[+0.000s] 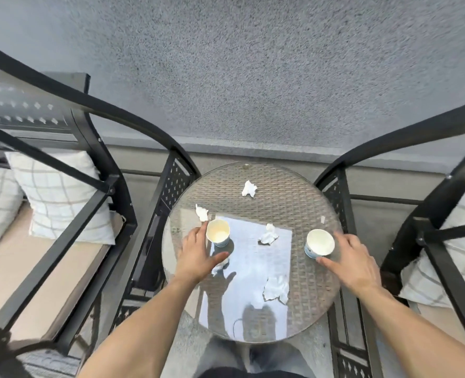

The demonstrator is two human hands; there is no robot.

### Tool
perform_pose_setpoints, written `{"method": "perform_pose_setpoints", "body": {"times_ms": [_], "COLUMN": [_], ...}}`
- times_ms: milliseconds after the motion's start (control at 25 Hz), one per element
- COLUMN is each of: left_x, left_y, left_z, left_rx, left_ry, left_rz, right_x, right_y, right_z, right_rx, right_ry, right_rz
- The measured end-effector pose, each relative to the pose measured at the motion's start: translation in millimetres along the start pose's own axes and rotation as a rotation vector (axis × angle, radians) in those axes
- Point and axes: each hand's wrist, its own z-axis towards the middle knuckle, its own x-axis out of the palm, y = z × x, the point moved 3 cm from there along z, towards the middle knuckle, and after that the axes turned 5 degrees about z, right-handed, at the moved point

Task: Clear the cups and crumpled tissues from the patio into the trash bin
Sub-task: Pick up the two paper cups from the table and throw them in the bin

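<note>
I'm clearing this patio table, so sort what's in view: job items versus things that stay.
Job: left cup, right cup, crumpled tissues.

Stays: glass table, chairs, plaid cushions.

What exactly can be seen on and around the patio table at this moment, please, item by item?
Table: one, round, glass over brown wicker, centre.
Cups: two, white inside with blue outside; left cup by the left hand, right cup by the right hand, both upright on the table.
Tissues: five crumpled, white, on the table: far one, one behind the left cup, middle one, near one, one partly under the left hand.
Scrap: one, small, white, behind the right cup.
Chairs: two, black metal, left chair and right chair.
Pillows: checked white, on both chairs; left pillow.
Wall: grey, rough.
Left hand: open, beside the left cup.
Right hand: open, beside the right cup.
</note>
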Motion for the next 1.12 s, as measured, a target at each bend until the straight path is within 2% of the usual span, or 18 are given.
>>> {"method": "perform_pose_setpoints", "body": {"times_ms": [160, 360, 640, 920, 1120], "left_x": [15.0, 26.7, 33.5, 25.9, 5.6], "left_y": [-1.0, 0.1, 1.7, 11.2, 19.5], "left_z": [20.7, 50.8, 70.5, 73.9, 62.8], "left_rx": [-0.089, -0.184, -0.138, -0.064, -0.082], "left_ry": [0.035, 0.071, 0.083, 0.07, -0.028], "left_rz": [-0.013, -0.025, 0.015, -0.03, -0.099], "right_x": [24.3, 36.5, 48.4, 55.9, 46.0], "right_y": [0.5, -9.2, 10.4, 32.0, 67.2], "right_z": [19.7, 37.0, 57.2, 61.0, 72.2], "right_rx": [0.108, 0.164, 0.21, 0.163, -0.004], "right_ry": [0.072, 0.112, 0.089, 0.065, 0.044], "right_rz": [0.134, 0.063, 0.099, 0.043, 0.101]}}
